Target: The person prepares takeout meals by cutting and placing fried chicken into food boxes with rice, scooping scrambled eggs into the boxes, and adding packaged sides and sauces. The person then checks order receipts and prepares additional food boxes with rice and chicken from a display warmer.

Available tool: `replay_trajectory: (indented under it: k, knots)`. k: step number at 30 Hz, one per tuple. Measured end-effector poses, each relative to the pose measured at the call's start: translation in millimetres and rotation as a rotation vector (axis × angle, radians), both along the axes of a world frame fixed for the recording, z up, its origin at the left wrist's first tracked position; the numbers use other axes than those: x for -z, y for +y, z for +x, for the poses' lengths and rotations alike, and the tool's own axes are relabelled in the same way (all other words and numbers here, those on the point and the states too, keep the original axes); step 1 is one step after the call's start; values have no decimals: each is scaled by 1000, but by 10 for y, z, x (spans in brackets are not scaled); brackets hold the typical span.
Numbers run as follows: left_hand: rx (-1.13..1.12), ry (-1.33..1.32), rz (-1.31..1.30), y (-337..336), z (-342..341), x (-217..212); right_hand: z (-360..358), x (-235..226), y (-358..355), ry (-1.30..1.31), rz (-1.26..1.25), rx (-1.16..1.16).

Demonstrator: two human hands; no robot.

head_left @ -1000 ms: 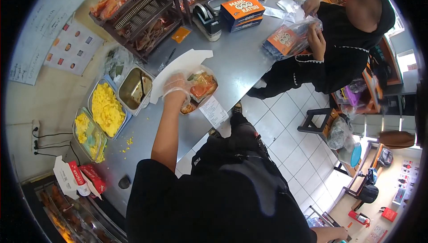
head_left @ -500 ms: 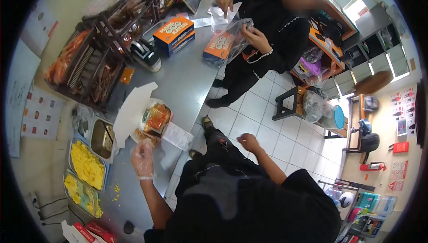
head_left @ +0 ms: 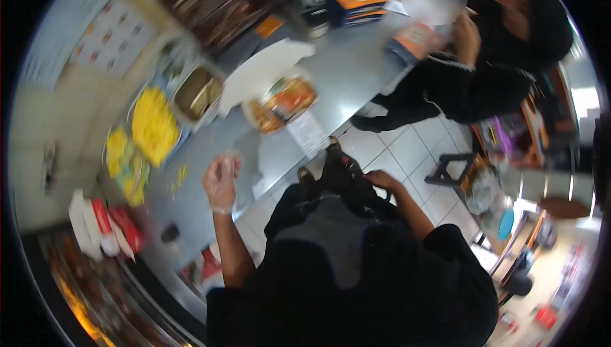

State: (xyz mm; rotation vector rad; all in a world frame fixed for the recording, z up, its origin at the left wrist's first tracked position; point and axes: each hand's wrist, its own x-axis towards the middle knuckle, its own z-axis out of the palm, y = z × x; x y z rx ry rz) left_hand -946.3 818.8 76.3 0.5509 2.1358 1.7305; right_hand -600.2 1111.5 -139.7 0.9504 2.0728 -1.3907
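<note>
My left hand (head_left: 219,180), in a clear plastic glove, is above the steel counter (head_left: 261,150). Its fingers are loosely curled and slightly apart, with nothing visible in them. Beyond it is an open white takeaway box (head_left: 261,70) with fried food (head_left: 266,117) and a portion under orange-red sauce (head_left: 294,96). A printed receipt (head_left: 308,132) lies at the box's near right side. My bare right hand (head_left: 380,180) is low beside my dark trousers, away from the counter; blur hides its fingers.
Trays of yellow scrambled egg (head_left: 154,125) and a steel pan (head_left: 197,92) stand at left. Orange-blue boxes (head_left: 358,3) sit at the back. At right, a co-worker (head_left: 509,35) handles a bagged box (head_left: 414,41). A stool (head_left: 455,172) stands on the tiled floor.
The view has swung left and shows more of the near-left counter end. My left hand has come away from the food box. My right hand has drawn in toward my trousers.
</note>
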Motion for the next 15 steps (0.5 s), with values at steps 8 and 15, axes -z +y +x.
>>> replay_trajectory:
  k: [8,15]
  knots:
    - [-432,-161,70,-664,458,202,-1242,-1010,368,304,309,-158]
    - [-750,-287,20,-916,1406,745,-1754,-965,216,80,-278,-272]
